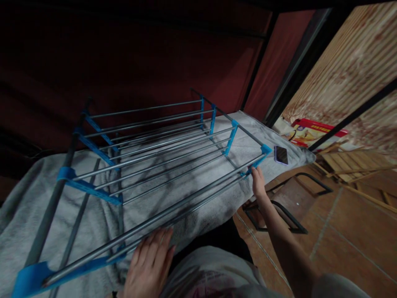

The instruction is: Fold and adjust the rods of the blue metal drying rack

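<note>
A rack of grey metal rods joined by blue plastic connectors lies on its side across a grey cloth. My left hand is laid flat at the near edge, fingers stretched out against the lower front rod; whether they press on it I cannot tell. At the rack's right front corner, my right hand grips the blue connector, thumb uppermost and its other fingers mostly hidden. A larger blue corner piece sits at the front left end.
The grey cloth covers the surface under the rack, with a phone near its right end. A dark red panel stands behind. To the right are a red-and-yellow box, wooden slats and a black-framed chair on the tiled floor.
</note>
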Action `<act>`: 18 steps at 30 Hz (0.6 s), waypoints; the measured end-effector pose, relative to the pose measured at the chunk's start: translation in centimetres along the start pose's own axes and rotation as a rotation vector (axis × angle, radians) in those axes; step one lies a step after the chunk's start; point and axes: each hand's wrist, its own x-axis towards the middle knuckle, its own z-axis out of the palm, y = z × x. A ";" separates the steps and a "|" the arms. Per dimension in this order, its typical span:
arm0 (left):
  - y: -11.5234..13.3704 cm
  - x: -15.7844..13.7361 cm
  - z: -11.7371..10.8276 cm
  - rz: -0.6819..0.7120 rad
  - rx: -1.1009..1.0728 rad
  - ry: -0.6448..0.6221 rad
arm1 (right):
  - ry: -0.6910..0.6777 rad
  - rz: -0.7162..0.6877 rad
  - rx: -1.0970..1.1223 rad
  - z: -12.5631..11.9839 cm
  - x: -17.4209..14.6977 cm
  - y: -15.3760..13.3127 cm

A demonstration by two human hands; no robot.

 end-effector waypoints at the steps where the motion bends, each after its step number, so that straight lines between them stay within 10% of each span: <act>1: 0.2 1.5 1.1 0.060 0.074 -0.041 | -0.015 0.008 0.030 0.0 0.2 0.0; 9: 0.5 8.5 5.7 -0.029 0.161 -0.495 | -0.065 0.115 0.304 0.3 1.4 0.8; 18: 0.5 9.3 5.8 -0.087 0.239 -0.573 | 0.146 0.132 0.197 2.3 2.4 2.1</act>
